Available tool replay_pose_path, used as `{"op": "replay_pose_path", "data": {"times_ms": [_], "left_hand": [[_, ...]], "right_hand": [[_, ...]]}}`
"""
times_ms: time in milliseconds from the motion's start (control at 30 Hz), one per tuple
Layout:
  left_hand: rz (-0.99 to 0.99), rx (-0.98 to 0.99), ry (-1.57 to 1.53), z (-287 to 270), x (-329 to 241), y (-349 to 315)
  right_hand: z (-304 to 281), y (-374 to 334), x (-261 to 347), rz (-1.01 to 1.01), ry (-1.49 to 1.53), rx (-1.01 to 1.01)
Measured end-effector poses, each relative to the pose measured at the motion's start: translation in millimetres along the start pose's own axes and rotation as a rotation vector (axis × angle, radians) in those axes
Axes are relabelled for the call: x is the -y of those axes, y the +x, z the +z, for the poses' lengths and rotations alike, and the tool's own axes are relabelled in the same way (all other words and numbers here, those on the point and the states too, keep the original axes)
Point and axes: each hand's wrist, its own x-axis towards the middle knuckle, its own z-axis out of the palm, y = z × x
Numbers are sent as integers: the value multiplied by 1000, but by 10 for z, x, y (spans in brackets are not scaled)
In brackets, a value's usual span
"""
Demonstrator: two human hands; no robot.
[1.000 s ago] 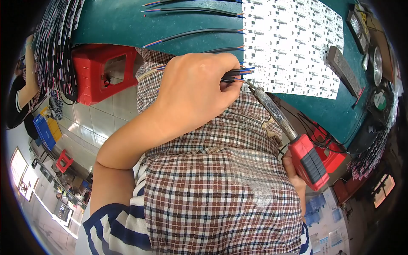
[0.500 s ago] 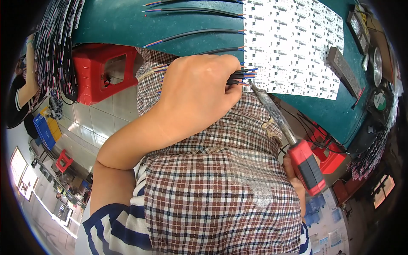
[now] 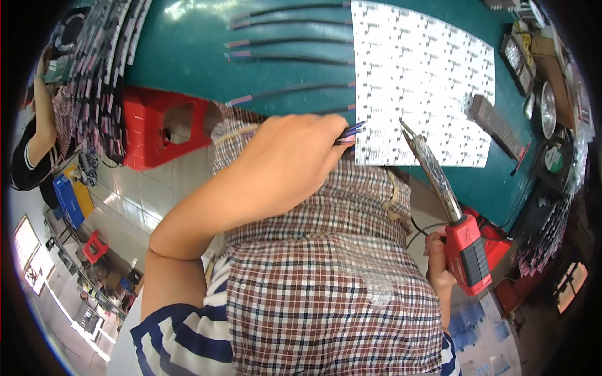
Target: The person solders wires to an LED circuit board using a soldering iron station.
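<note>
Your wires (image 3: 351, 131) poke out of your left hand (image 3: 285, 166), pinched tight at the near edge of the white board (image 3: 420, 81). Your right hand (image 3: 442, 266) grips the red iron (image 3: 448, 210), tip raised just beside the wires. Green bench (image 3: 188, 50) beneath; red stool (image 3: 163, 128) to the left.

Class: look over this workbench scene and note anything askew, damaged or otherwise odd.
Nothing stands out. The white LED panel sheet lies flat on the green bench. The left hand pinches thin wires; the right hand holds a red-handled soldering iron.
</note>
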Motion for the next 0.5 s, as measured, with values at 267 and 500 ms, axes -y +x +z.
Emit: {"op": "replay_pose_path", "data": {"times_ms": [267, 500], "left_hand": [[205, -615, 423, -778, 83, 677], [315, -406, 486, -442, 231, 1888]], "right_hand": [[73, 168, 28, 78, 44, -202], [23, 245, 7, 24, 127, -258]]}}
